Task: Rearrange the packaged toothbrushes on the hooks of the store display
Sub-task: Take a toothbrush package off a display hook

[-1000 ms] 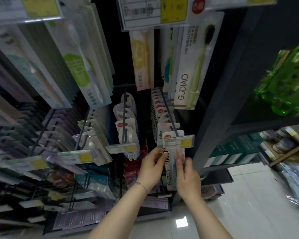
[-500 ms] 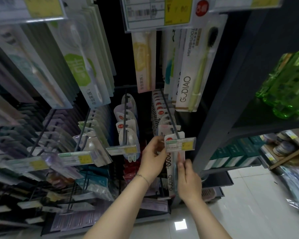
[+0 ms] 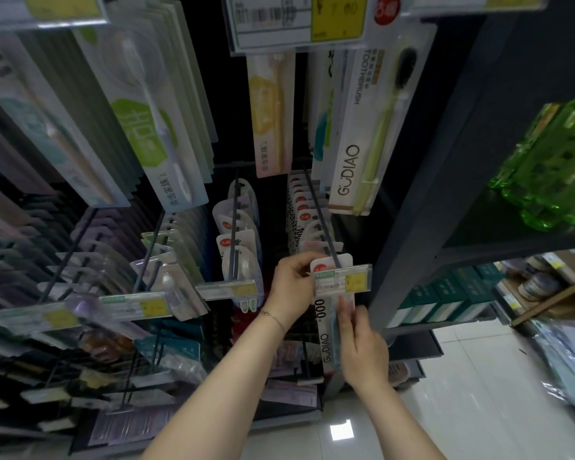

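Note:
A white GUDIAO toothbrush pack hangs at the front of a dark metal hook, just behind the hook's price tag. My left hand pinches the pack's top left corner by the hook. My right hand holds the lower part of the pack, fingers along its front. More packs of the same kind hang behind it on the hook.
Other hooks to the left carry blister packs and price tags. Larger toothbrush packs hang overhead. A dark shelf upright stands right, with green bottles and green boxes beyond.
Both hands have lifted the pack and slid it further back along the hook, so its top now sits behind the price tag.

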